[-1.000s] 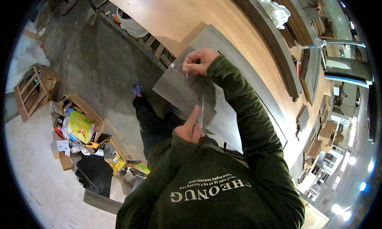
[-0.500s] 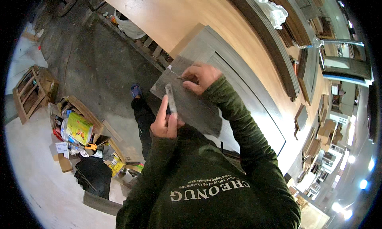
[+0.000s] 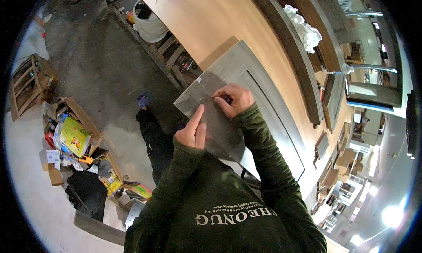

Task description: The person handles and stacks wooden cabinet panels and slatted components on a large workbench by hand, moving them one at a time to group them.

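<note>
A dark grey, thin-looking sheet (image 3: 226, 136) lies over the near corner of a grey framed panel (image 3: 274, 104), its left corner sticking out past the bench. A small white patch shows near the sheet's upper edge. Over the sheet is my right hand (image 3: 237, 99), thumb and forefinger pinched together; whatever is between them is too small to name. My left hand (image 3: 192, 131) is raised over the sheet's near left part, forefinger extended and thumb beside it. Anything held in its curled fingers cannot be made out.
The panel rests on a wooden bench (image 3: 200, 22). Long dark mouldings (image 3: 288, 46) and crumpled white plastic (image 3: 303, 29) lie farther right. A white bucket (image 3: 149, 25) stands beneath the bench edge. At left are scraps with a yellow package (image 3: 74, 136) and a wooden frame (image 3: 28, 86).
The view has shifted, and both hands sit slightly lower and farther right. The pale translucent strip seen at my left fingers no longer shows clearly. My right fingertips remain pinched.
</note>
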Demonstrator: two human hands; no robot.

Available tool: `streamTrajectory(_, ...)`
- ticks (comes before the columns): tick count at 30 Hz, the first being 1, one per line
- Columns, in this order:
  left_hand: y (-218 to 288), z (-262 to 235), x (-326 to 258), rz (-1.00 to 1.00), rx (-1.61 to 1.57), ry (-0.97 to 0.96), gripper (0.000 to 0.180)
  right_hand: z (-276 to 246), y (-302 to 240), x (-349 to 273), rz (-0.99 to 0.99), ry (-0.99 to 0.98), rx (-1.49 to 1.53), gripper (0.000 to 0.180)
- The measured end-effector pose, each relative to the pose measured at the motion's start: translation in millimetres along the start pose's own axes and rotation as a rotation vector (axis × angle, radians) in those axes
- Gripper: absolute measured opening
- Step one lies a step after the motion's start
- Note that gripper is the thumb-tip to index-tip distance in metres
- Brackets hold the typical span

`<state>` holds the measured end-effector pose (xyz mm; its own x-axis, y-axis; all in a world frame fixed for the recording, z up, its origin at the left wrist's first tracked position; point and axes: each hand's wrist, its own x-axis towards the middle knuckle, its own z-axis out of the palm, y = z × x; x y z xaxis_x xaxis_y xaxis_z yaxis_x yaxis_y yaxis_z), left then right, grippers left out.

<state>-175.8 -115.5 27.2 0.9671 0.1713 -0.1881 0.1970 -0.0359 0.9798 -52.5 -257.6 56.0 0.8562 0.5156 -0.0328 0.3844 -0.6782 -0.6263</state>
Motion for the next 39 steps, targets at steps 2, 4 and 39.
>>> streamTrajectory(2, -4.5, 0.2, 4.2, 0.011, 0.018, -0.003, 0.042, -2.0, -4.0, -0.1, 0.031, -0.015, 0.0, 0.013)
streamTrajectory(4, -7.6, 2.0, 5.4, 0.023, 0.092, 0.003, 0.042, -2.1, -1.9, -1.0, 0.054, -0.019, 0.006, 0.013)
streamTrajectory(39, -14.6, 17.0, -7.6, 0.021, -0.079, 0.055, 0.042, -4.4, -0.2, 3.5, 0.091, -0.089, -0.016, 0.015)
